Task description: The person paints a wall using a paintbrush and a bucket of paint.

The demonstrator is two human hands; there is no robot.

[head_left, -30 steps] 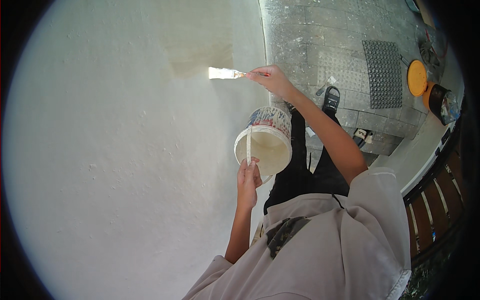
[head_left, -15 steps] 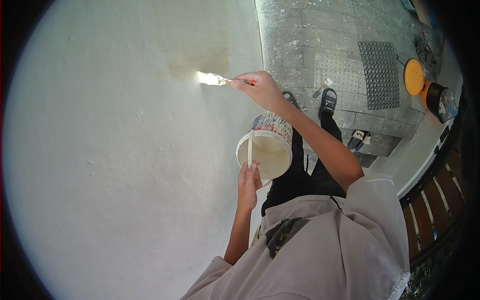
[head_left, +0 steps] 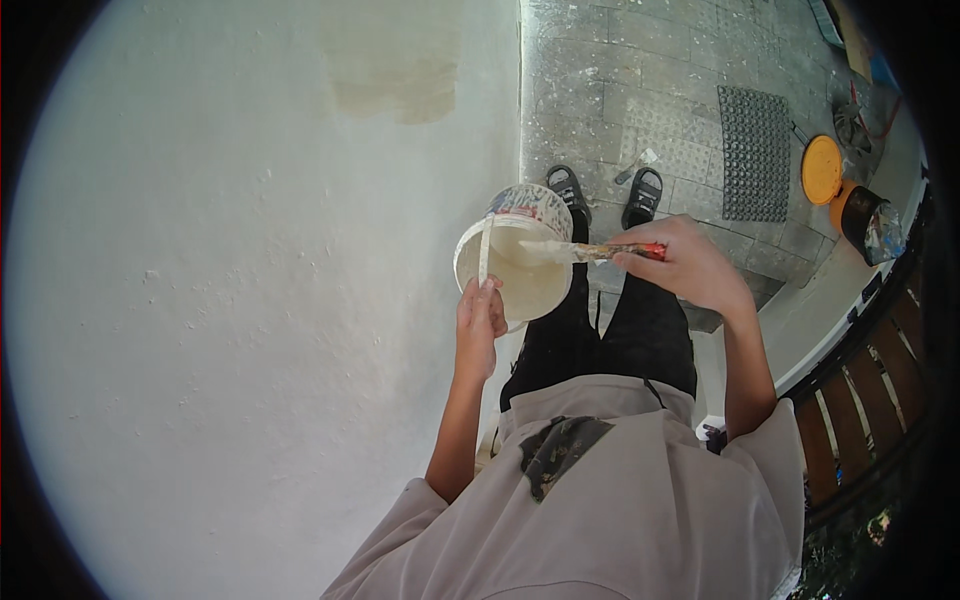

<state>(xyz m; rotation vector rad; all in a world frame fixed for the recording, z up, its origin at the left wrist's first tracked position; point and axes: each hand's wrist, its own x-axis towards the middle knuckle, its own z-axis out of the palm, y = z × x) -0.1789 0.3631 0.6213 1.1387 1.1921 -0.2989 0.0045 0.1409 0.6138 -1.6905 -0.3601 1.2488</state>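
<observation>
My left hand (head_left: 481, 325) is closed around the pale handle of a white paint bucket (head_left: 463, 258), which tilts so its mouth faces me. The inside is coated with cream-white paint, and blue and red smears mark its outer side. In my right hand (head_left: 685, 265) is a paintbrush (head_left: 620, 251) with a red-tipped, paint-stained handle. Its whitish bristles lie over the bucket's mouth; whether they touch the paint inside I cannot tell. To the left rises a white wall (head_left: 250, 330) with a beige-brown patch (head_left: 390, 75) near the top of the view.
Grey paving (head_left: 650, 60) speckled with white lies beyond my sandalled feet. A dark studded mat (head_left: 754, 152) is on it. An orange lid (head_left: 822, 170) and an orange-and-black container (head_left: 852, 212) stand at the right. Brown wooden slats (head_left: 850, 430) run along the right edge.
My right hand has brought the brush away from the wall, down and right, to the bucket's mouth. The brown patch now shows a ragged lower edge. The bucket has shifted slightly up and left.
</observation>
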